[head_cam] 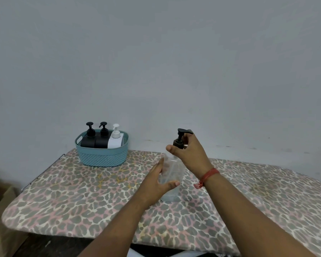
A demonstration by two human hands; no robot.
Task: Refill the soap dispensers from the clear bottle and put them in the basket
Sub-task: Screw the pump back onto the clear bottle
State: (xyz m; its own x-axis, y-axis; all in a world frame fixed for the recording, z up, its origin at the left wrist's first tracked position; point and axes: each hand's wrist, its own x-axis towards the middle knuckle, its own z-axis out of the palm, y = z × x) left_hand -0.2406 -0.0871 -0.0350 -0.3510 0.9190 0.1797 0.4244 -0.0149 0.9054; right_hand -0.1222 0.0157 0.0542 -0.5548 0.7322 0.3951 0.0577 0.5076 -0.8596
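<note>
A clear bottle [171, 182] stands upright on the patterned table [82, 191], with a little liquid at its bottom. My left hand [156, 184] holds its body, thumb in front and fingers behind. My right hand [187, 151] pinches the collar of the bottle's black pump head [180, 138] at the top. A teal basket [102, 154] at the back left holds two black soap dispensers [88, 141] [102, 141] and one white dispenser [115, 140], all upright.
The table stands against a plain grey wall [156, 62]. A metal rail [44, 169] runs along the table's left edge. Brown cardboard [0, 193] lies beyond the left side. The patterned cloth stretches bare to the right.
</note>
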